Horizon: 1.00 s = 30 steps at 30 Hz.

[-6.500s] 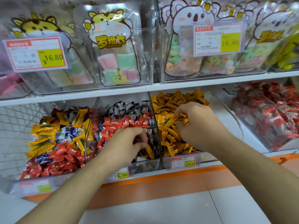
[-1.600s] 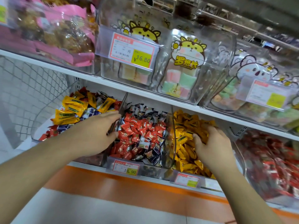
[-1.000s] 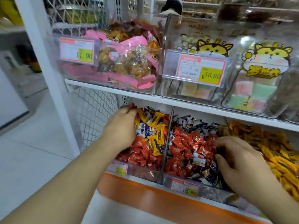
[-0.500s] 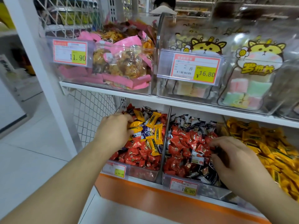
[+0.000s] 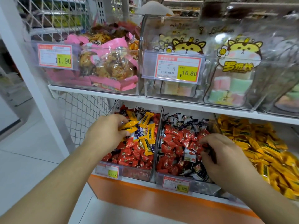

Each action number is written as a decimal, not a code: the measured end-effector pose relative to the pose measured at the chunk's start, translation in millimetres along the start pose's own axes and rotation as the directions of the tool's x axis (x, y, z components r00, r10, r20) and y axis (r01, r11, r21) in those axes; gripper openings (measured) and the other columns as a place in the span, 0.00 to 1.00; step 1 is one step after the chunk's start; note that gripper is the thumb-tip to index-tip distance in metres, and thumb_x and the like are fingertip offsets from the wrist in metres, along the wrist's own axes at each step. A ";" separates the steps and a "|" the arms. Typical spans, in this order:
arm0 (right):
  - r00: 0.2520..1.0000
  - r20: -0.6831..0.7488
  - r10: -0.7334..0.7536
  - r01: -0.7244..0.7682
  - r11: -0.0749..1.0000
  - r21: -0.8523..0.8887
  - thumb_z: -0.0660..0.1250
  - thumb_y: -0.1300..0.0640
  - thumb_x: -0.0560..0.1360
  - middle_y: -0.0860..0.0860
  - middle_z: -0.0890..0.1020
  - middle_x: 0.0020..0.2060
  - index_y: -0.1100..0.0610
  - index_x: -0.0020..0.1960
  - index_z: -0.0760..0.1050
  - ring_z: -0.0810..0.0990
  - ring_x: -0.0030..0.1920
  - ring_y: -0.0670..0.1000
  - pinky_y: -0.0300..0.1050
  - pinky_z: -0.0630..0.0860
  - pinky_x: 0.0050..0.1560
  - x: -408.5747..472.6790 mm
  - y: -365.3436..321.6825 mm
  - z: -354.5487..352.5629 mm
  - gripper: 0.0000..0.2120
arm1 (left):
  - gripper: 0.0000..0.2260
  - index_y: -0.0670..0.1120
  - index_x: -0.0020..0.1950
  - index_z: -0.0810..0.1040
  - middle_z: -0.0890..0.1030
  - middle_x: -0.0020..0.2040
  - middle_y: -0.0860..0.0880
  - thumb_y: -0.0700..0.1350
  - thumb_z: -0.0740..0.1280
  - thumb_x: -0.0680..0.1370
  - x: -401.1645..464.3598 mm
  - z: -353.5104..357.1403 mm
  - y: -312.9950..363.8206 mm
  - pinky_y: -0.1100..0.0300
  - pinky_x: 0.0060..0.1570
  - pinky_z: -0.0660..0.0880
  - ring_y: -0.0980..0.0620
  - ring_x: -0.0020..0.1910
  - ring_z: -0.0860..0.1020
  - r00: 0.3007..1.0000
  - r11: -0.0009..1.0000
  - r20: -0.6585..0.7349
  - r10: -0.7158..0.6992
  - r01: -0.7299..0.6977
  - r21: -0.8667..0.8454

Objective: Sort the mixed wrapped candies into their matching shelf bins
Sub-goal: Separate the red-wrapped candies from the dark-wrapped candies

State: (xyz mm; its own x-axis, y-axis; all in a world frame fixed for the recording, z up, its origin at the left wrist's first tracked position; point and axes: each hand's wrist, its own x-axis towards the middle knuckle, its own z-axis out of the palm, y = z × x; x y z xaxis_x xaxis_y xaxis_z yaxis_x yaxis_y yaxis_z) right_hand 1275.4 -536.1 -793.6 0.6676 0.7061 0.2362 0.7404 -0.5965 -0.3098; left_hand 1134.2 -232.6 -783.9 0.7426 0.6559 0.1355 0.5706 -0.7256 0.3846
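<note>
Left hand (image 5: 106,135) pinches yellow candy (image 5: 129,125), seemingly.

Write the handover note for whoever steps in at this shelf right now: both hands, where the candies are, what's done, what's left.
Left hand: pinching yellow wrapped candies over the clear left bin.
Right hand: fingers curled down into the clear middle bin among red wrapped candies; what it grips is hidden.
Left bin holds mostly red candies, with yellow and blue-white strays on top. Middle bin mixes red and black-white wrapped candies.
Clear right bin holds only yellow candies.
Left: move yellow strays to the right bin, then separate the rest.
</note>
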 end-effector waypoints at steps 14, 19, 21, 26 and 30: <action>0.994 0.105 0.023 -0.088 0.738 0.669 0.75 0.57 0.77 0.45 0.85 0.50 0.45 0.61 0.79 0.85 0.51 0.47 0.52 0.83 0.53 -14.5 -8.1 -28.7 0.15 | 0.13 0.70 0.54 0.82 0.84 0.47 0.64 0.54 0.77 0.74 -67.5 16.4 119.1 0.57 0.49 0.79 0.63 0.47 0.82 0.909 0.819 0.183 0.374 -0.231 -0.525; 0.990 0.072 0.119 -0.133 0.671 0.729 0.76 0.60 0.76 0.53 0.85 0.42 0.52 0.50 0.81 0.86 0.43 0.53 0.59 0.84 0.47 -24.2 15.1 -38.2 0.07 | 0.08 0.63 0.51 0.84 0.85 0.46 0.64 0.53 0.77 0.73 -77.1 31.1 148.0 0.54 0.49 0.82 0.64 0.46 0.83 0.929 0.773 0.195 0.316 -0.133 -0.621; 0.990 0.047 0.132 -0.124 0.666 0.736 0.76 0.60 0.76 0.53 0.85 0.41 0.52 0.49 0.82 0.86 0.43 0.54 0.57 0.84 0.47 -25.7 23.1 -42.2 0.06 | 0.08 0.62 0.52 0.83 0.85 0.47 0.64 0.53 0.76 0.74 -80.0 35.8 157.0 0.56 0.49 0.82 0.64 0.47 0.83 0.929 0.763 0.186 0.322 -0.138 -0.631; 0.945 -0.032 0.326 -0.221 0.705 0.674 0.75 0.57 0.78 0.46 0.77 0.28 0.49 0.48 0.80 0.72 0.28 0.45 0.41 0.72 0.29 -22.9 48.5 -56.9 0.05 | 0.19 0.64 0.63 0.77 0.81 0.56 0.67 0.59 0.74 0.74 -79.5 45.4 159.0 0.59 0.55 0.79 0.67 0.54 0.81 0.945 0.769 0.170 0.278 -0.113 -0.629; 0.837 -0.311 0.451 -0.350 0.876 0.331 0.75 0.50 0.76 0.48 0.83 0.44 0.49 0.60 0.80 0.81 0.44 0.46 0.46 0.80 0.48 -12.5 90.1 -61.4 0.13 | 0.14 0.66 0.61 0.75 0.81 0.54 0.65 0.59 0.71 0.77 -77.0 43.5 145.6 0.68 0.48 0.74 0.71 0.53 0.77 0.950 0.844 0.135 0.282 -0.179 -0.506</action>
State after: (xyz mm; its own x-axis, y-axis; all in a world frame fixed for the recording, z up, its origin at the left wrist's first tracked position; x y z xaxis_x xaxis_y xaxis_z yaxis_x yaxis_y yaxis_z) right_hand 1338.4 -622.1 -767.9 0.9169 0.2028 0.3438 0.3895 -0.6432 -0.6593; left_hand 1175.4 -397.8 -778.0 0.9134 0.3906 0.1143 0.1716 -0.6242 0.7622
